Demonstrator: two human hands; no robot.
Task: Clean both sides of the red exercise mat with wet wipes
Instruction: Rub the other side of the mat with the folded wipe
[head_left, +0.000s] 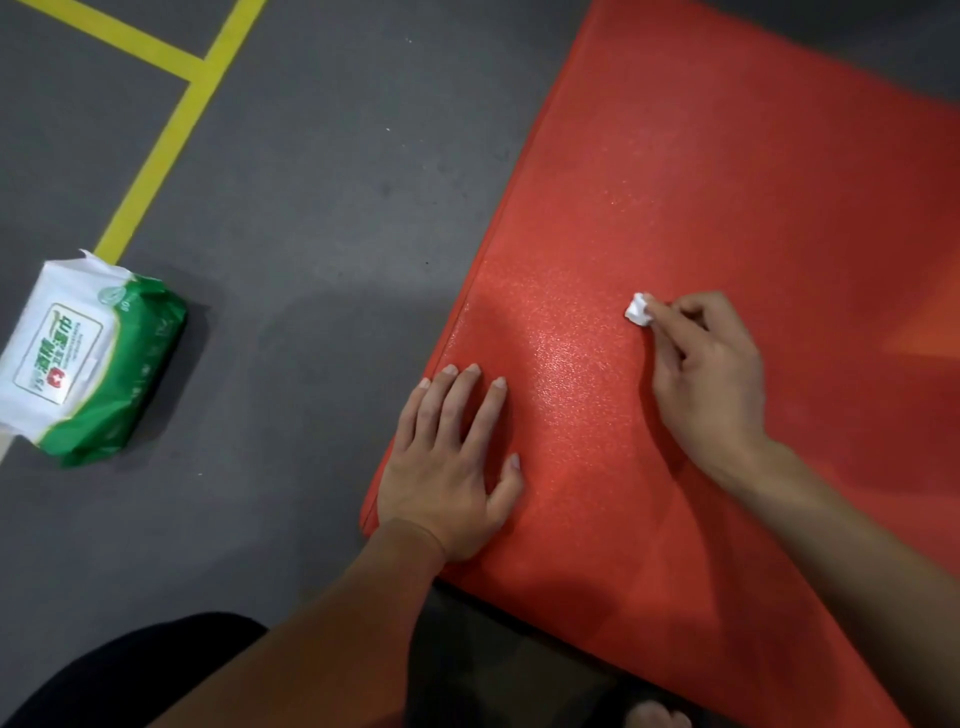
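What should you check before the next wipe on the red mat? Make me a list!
1. Small crumpled white wet wipe pinched in the right hand: ok.
2. Left hand flat on the red foam exercise mat, holding it steady: ok.
3. Mat lying flat on the grey floor: ok.
4. Shiny damp-looking patch between the hands shows wiping has begun; the far part looks dry: not ok yet.
5. Green and white pack of wet wipes on the floor to the left: ok.
6. Underside cleaned: cannot tell.
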